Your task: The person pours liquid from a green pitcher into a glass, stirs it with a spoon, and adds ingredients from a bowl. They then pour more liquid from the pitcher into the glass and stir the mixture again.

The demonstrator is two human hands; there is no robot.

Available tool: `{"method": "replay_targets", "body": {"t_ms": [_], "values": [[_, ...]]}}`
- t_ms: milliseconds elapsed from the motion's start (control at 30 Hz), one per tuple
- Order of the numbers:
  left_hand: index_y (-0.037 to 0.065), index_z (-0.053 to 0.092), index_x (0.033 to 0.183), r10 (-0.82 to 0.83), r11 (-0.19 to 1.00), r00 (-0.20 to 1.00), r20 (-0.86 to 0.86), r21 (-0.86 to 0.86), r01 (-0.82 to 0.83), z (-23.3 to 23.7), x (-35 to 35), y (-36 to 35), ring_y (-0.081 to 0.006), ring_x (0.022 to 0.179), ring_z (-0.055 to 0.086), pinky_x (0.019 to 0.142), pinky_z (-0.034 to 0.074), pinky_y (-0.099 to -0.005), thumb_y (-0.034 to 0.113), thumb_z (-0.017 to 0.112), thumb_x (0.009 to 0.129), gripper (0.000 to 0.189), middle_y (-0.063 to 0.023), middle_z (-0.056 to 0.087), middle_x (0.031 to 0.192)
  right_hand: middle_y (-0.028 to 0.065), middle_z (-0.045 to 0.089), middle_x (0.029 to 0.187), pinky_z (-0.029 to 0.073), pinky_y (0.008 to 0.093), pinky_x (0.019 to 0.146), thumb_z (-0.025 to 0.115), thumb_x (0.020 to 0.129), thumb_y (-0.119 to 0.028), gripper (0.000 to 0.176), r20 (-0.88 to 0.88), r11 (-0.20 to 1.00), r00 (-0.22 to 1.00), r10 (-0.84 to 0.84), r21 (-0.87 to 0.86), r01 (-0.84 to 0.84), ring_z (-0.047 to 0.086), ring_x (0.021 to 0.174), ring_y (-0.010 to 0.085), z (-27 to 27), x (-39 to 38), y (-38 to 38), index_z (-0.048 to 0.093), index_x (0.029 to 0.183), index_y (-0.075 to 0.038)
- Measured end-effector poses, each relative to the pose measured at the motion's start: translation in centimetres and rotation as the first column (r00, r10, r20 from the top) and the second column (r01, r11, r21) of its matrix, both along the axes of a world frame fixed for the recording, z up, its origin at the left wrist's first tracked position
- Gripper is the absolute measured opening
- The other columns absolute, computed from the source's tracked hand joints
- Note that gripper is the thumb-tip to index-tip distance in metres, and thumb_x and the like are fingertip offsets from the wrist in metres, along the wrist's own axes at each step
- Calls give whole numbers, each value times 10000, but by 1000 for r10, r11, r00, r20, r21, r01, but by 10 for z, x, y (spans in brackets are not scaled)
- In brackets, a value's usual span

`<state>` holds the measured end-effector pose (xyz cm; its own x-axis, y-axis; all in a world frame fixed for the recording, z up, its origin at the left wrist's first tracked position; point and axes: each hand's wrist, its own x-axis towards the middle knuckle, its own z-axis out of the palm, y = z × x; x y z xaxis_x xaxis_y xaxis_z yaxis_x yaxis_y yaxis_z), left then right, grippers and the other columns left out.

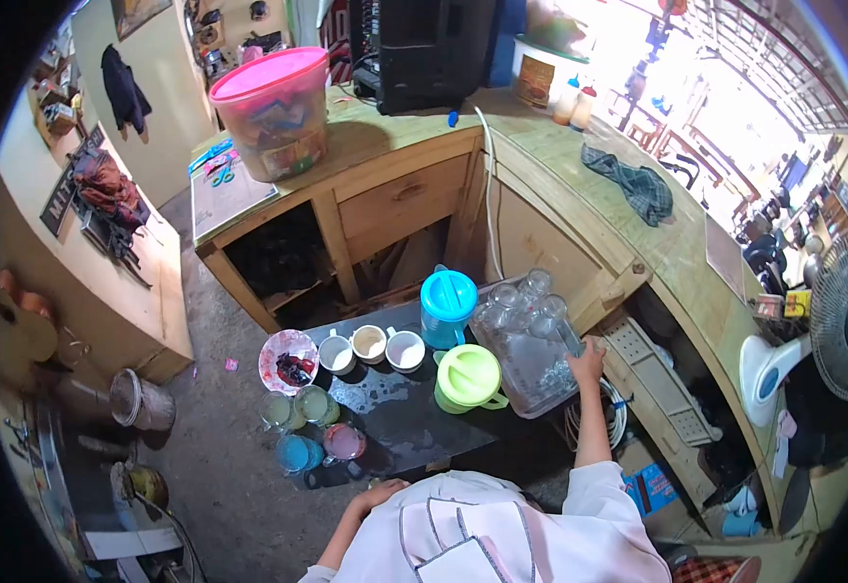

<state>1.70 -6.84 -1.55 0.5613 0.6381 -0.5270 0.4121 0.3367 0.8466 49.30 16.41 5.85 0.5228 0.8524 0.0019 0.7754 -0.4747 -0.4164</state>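
My right hand [589, 360] is closed around a narrow grey thing [570, 338] at the right side of a clear plastic tray [526, 404]; I cannot make out its kind. Upside-down-looking clear glasses [505, 301] stand at the tray's far end, with small whitish bits [556, 375] near my hand. My left hand [381, 494] lies flat by my shirt at the low table's front edge, holding nothing visible. Between them stand a green lidded pitcher [469, 377] and a blue lidded pitcher [448, 296].
On the low dark table [414, 432] are white mugs [369, 342], a bowl with dark red contents [289, 361] and several glasses of coloured liquid [344, 442]. Behind runs a wooden counter [395, 146] carrying a pink-lidded bucket [271, 117] and a cloth [630, 185]. A fan [847, 311] stands at right.
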Motion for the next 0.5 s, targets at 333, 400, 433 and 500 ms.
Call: {"method": "replay_targets", "body": {"t_ms": [333, 400, 433, 500], "values": [[67, 523, 1166, 50, 998, 986, -157, -29, -55, 76, 20, 33, -272, 1038, 530, 895, 387, -327, 422, 395, 900, 462, -142, 570, 1120, 122, 576, 962, 490, 396, 655, 759, 601, -262, 496, -307, 984, 948, 79, 177, -24, 581, 834, 308, 69, -7, -8, 503, 1002, -124], [54, 543, 1108, 41, 994, 994, -104, 106, -29, 126, 28, 54, -227, 947, 560, 844, 412, -310, 344, 394, 912, 380, -114, 599, 1011, 103, 561, 981, 505, 348, 569, 724, 667, -243, 467, -681, 951, 722, 126, 291, 108, 584, 833, 277, 115, -23, -29, 474, 1047, -137], [53, 548, 1090, 52, 988, 998, -36, 145, -47, 136, 31, 62, -213, 924, 564, 829, 418, -305, 321, 395, 915, 355, -106, 602, 980, 95, 553, 996, 509, 341, 559, 701, 694, -231, 455, -750, 924, 637, 179, 351, 154, 584, 838, 263, 132, -32, -40, 464, 1073, -146], [45, 556, 1054, 92, 969, 994, 51, 226, -101, 145, 38, 80, -182, 882, 567, 799, 426, -289, 274, 393, 919, 311, -88, 604, 920, 79, 538, 1027, 516, 326, 540, 656, 748, -207, 434, -844, 857, 448, 296, 442, 266, 583, 849, 234, 158, -54, -57, 445, 1125, -162]]}}
